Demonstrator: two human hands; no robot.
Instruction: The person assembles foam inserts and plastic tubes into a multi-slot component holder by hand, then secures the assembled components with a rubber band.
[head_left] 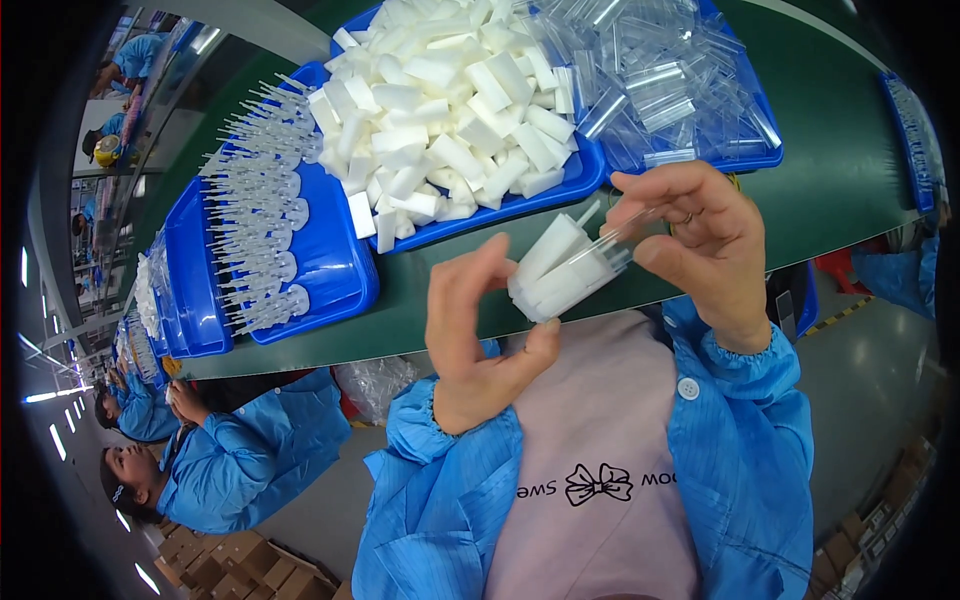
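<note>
Both hands are up by the near edge of the desk [830, 110], in front of the pink shirt [600, 420]. On the left, the left hand [472, 340] holds a tilted white piece [570, 282] between its thumb and fingertips. On the right, the right hand [715, 235] pinches a clear sleeve [628, 230]. Its end meets the white piece, but I can't tell how far over it goes.

I think the step in hand is fitting the sleeve on. Next, it looks like the left hand should hold firm while the right hand lines the sleeve up and slides it gently. A crooked push could snag the white piece.

Now for room. At the left, white pointy sticks [250, 220] fill a blue tray [345, 285]. Then comes the big pile of white blocks [440, 120], and its tray rim [590, 180] is near the hands. Just far of the right hand are clear plastic bits [650, 95], so it could bump their tray [772, 155]. More bare green desk lies to the right.
</note>
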